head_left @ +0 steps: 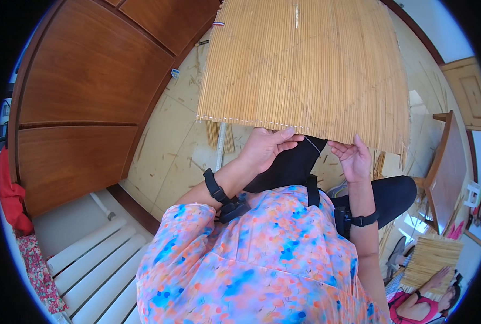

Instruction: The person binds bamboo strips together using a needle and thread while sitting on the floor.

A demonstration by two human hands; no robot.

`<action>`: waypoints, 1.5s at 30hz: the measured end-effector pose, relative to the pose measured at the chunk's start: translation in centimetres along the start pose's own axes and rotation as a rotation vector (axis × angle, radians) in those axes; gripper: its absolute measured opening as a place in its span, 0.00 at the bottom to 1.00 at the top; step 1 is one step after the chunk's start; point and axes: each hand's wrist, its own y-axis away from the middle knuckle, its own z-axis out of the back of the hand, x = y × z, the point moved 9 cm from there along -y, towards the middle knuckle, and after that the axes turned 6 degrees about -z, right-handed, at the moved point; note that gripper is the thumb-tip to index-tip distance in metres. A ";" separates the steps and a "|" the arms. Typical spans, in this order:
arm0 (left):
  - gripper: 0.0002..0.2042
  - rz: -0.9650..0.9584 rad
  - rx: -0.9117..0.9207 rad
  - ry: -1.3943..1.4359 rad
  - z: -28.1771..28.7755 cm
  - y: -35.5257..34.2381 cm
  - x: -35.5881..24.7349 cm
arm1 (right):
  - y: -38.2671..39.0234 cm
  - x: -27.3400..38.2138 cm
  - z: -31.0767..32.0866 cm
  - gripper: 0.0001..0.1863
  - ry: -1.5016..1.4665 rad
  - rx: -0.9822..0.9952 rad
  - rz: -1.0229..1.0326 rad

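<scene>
A large mat of thin straw-coloured stalks (pixel 300 70) stretches away in front of me, bound along its near edge with small light stitches. My left hand (pixel 270 148) is closed on that edge, thumb on top and fingers curled below. Further right, my right hand (pixel 351 156) also grips the edge, its thumb tip over the stalks and its fingers bent close under them. A thin pale thread (pixel 313 144) hangs at the edge between both hands, against my dark trouser leg; where its ends go I cannot tell.
Stalk scraps litter the tiled floor (pixel 159 135). Brown wooden panels (pixel 78 81) rise at left, above a white slatted rack (pixel 97 264). A pale strip (pixel 221 146) lies under the mat. At right are a wooden stool (pixel 440 173) and another person (pixel 418 305) with a smaller stalk mat (pixel 432 259).
</scene>
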 end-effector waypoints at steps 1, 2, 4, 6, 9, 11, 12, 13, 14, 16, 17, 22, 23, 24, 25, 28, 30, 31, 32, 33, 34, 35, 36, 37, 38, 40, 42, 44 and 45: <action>0.14 0.000 -0.002 0.002 0.2 0.1 0.0 | 0.0 0.0 0.0 0.24 0.001 -0.001 -0.002; 0.14 0.040 -0.001 0.018 0.4 0.3 0.3 | 0.0 0.1 -0.1 0.24 -0.007 0.005 0.005; 0.15 0.081 0.002 0.035 1.0 0.6 0.3 | 0.0 0.2 -0.1 0.24 -0.015 0.009 0.015; 0.17 0.074 -0.042 0.027 2.2 1.0 -0.3 | 0.0 0.4 0.1 0.24 -0.001 0.018 0.038; 0.16 0.046 -0.059 -0.055 4.1 1.3 -0.8 | -0.2 0.1 0.6 0.24 0.044 0.005 0.039; 0.16 0.055 -0.072 -0.083 4.2 1.3 -0.7 | -0.1 -0.3 0.8 0.23 0.011 -0.001 0.026; 0.17 0.054 -0.091 -0.114 4.3 1.3 -0.8 | -0.1 -0.5 0.7 0.23 -0.023 0.006 0.012; 0.17 0.056 -0.088 -0.114 4.0 1.3 -0.9 | -0.1 -0.5 0.8 0.23 -0.022 0.003 0.015; 0.17 0.076 -0.096 -0.123 3.9 1.4 -0.9 | -0.1 -0.6 0.7 0.22 0.006 0.008 0.008; 0.18 0.097 -0.104 -0.136 3.8 1.4 -0.7 | -0.2 -0.8 -0.3 0.22 0.031 0.013 0.004; 0.18 0.108 -0.097 -0.143 3.6 1.4 -0.5 | -0.2 -0.9 -0.8 0.21 0.056 0.012 -0.023; 0.18 0.108 -0.079 -0.167 2.8 1.1 0.2 | -0.5 -1.3 -2.4 0.20 0.154 -0.028 -0.059; 0.18 0.088 -0.070 -0.194 2.8 1.0 0.0 | -0.5 -1.2 -2.5 0.19 0.160 -0.042 -0.058; 0.18 0.069 -0.062 -0.222 2.8 1.0 -0.1 | -0.6 -1.3 -2.6 0.19 0.163 -0.055 -0.058; 0.18 0.071 -0.062 -0.223 2.9 1.0 0.0 | -0.6 -1.3 -2.8 0.19 0.161 -0.056 -0.058; 0.18 0.065 -0.059 -0.243 2.9 1.0 -0.1 | -0.5 -1.2 -3.1 0.18 0.139 -0.122 -0.043; 0.18 0.087 -0.043 -0.254 2.9 1.1 -0.1 | -0.7 -1.3 -3.6 0.18 0.158 -0.099 -0.040; 0.18 0.086 -0.045 -0.254 3.0 1.1 -0.2 | -0.9 -1.4 -3.5 0.18 0.158 -0.098 -0.042; 0.18 0.090 -0.019 -0.243 2.8 1.0 -0.2 | -1.0 -1.8 -3.3 0.18 0.152 -0.105 -0.070; 0.18 0.093 0.006 -0.235 2.7 1.1 -0.2 | -1.2 -2.2 -3.2 0.17 0.144 -0.110 -0.100; 0.18 0.091 0.000 -0.236 2.6 1.2 -0.3 | -1.2 -2.2 -3.3 0.17 0.142 -0.105 -0.103; 0.18 0.107 0.045 -0.305 1.9 1.3 0.0 | -1.0 -2.1 -3.3 0.17 0.143 -0.113 -0.101; 0.19 0.123 0.088 -0.376 1.3 1.4 0.3 | -1.0 -2.0 -3.3 0.17 0.143 -0.117 -0.099; 0.20 0.137 0.113 -0.357 1.1 1.5 0.6 | -1.0 -2.1 -3.4 0.17 0.143 -0.111 -0.103; 0.20 0.135 0.106 -0.359 1.2 1.5 0.7 | -1.0 -2.1 -3.5 0.17 0.152 -0.109 -0.098; 0.20 0.145 0.106 -0.250 1.1 1.2 0.9 | -1.0 -2.0 -3.5 0.17 0.166 -0.106 -0.093; 0.21 0.157 0.093 -0.204 0.8 1.0 0.7 | -1.1 -2.1 -3.6 0.17 0.159 -0.096 -0.103; 0.21 0.169 0.082 -0.157 0.7 0.9 0.7 | -1.0 -2.2 -3.4 0.17 0.159 -0.092 -0.104; 0.21 0.148 0.072 -0.154 0.6 0.8 0.6 | -1.0 -2.2 -3.3 0.17 0.157 -0.091 -0.103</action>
